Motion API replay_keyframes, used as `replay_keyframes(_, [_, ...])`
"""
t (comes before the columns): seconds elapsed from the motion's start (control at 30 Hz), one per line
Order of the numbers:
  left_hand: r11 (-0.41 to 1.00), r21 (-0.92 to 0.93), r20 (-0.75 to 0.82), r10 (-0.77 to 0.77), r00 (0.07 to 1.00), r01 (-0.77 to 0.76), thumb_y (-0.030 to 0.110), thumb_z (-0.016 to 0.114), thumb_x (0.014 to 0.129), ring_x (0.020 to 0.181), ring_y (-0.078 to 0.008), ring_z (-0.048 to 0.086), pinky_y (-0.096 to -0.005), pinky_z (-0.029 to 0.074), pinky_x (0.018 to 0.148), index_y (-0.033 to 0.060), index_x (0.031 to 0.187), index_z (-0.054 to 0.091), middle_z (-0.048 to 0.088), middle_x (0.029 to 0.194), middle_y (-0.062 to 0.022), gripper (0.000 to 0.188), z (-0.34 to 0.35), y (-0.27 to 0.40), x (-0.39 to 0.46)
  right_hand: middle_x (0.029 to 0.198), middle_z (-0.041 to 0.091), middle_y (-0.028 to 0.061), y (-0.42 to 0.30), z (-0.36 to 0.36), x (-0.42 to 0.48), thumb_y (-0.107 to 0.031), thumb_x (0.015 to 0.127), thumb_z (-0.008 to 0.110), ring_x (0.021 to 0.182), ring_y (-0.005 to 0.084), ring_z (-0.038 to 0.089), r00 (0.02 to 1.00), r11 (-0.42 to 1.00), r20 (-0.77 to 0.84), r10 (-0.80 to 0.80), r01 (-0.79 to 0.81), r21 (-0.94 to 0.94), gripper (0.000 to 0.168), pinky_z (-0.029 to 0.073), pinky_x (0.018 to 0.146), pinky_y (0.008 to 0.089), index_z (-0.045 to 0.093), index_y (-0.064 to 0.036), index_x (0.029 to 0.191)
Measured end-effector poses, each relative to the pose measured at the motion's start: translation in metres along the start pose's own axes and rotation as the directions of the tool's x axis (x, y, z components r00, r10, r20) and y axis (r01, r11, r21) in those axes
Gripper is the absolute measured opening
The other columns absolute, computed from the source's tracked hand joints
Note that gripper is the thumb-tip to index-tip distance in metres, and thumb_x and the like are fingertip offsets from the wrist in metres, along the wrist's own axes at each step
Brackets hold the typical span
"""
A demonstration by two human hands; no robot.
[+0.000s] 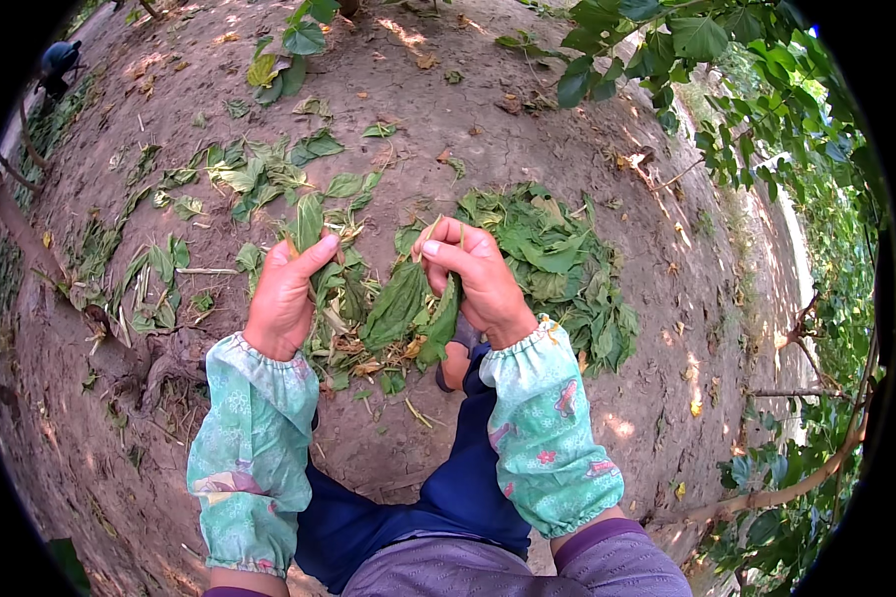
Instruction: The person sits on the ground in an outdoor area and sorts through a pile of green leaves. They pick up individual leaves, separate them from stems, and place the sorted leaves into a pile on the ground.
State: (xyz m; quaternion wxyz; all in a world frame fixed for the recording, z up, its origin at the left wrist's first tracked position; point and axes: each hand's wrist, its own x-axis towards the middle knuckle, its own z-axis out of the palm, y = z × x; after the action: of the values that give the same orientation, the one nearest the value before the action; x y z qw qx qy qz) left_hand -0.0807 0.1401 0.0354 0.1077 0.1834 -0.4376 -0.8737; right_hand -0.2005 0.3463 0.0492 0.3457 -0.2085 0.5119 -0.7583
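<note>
Between thumb and fingers my left hand (287, 291) pinches a green leaf (310, 218) that points upward. My right hand (474, 272) grips thin stalks, with wilted green leaves (399, 302) hanging below the fingers. The two hands are apart, above scattered leaves and stalks on the ground. Beyond and to the right of my right hand lies a large heap of picked leaves (556, 257). Under the hands is a smaller litter of leaves, pale stems and yellowed bits (351, 347). Floral sleeve covers (257, 455) are on both forearms.
Dry cracked soil (418, 89) surrounds me. More loose leaves (250, 172) lie ahead on the left. A gnarled trunk (119, 358) stands at my left, and leafy branches (702, 45) hang at the upper right. A bent-over person (60, 63) is far off at upper left.
</note>
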Motion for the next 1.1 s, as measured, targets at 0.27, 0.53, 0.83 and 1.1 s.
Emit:
replay_keyframes(0.27, [1.0, 0.004, 0.042, -0.005, 0.999, 0.005, 0.01, 0.066, 0.093, 0.082, -0.0118, 0.067, -0.0282, 0.055, 0.076, 0.0055, 0.107, 0.064, 0.071, 0.094, -0.0013, 0.014, 0.001, 0.0, -0.001, 0.091, 0.064, 0.0062, 0.002, 0.0, 0.0, -0.011, 0.094, 0.061, 0.058, 0.0064, 0.051, 1.0, 1.0, -0.006, 0.005, -0.005, -0.006, 0.01, 0.043, 0.054, 0.0219, 0.058, -0.003, 0.09])
replay_keyframes(0.53, [1.0, 0.004, 0.029, -0.013, 1.0, 0.013, 0.011, 0.067, 0.093, 0.079, -0.0108, 0.067, -0.0273, 0.054, 0.073, 0.0067, 0.104, 0.064, 0.07, 0.091, -0.0005, 0.011, 0.006, 0.001, -0.002, 0.091, 0.062, 0.0063, 0.003, -0.006, -0.002, -0.011, 0.095, 0.061, 0.058, 0.0059, 0.05, 1.0, 1.0, -0.011, -0.005, 0.005, -0.031, 0.01, 0.042, 0.056, 0.0218, 0.059, -0.002, 0.092])
replay_keyframes(0.83, [1.0, 0.017, 0.03, -0.021, 0.999, 0.021, 0.011, 0.067, 0.093, 0.079, -0.0107, 0.066, -0.0275, 0.055, 0.074, 0.0072, 0.104, 0.064, 0.07, 0.092, -0.0002, 0.012, 0.008, -0.003, 0.001, 0.088, 0.062, 0.0049, 0.0, -0.008, -0.004, -0.012, 0.094, 0.062, 0.064, 0.0075, 0.052, 1.0, 1.0, -0.002, -0.001, 0.001, 0.004, 0.011, 0.043, 0.059, 0.0224, 0.06, -0.002, 0.092])
replay_keyframes(1.1, [0.999, 0.027, 0.022, -0.029, 0.999, 0.028, 0.01, 0.069, 0.092, 0.075, -0.0101, 0.064, -0.028, 0.054, 0.067, 0.0078, 0.103, 0.062, 0.066, 0.087, 0.0006, 0.012, 0.013, -0.003, 0.001, 0.088, 0.062, 0.0042, -0.005, -0.012, -0.008, -0.012, 0.094, 0.063, 0.064, 0.0071, 0.052, 0.999, 0.999, 0.025, 0.026, -0.027, 0.045, 0.011, 0.042, 0.057, 0.0213, 0.06, -0.002, 0.092])
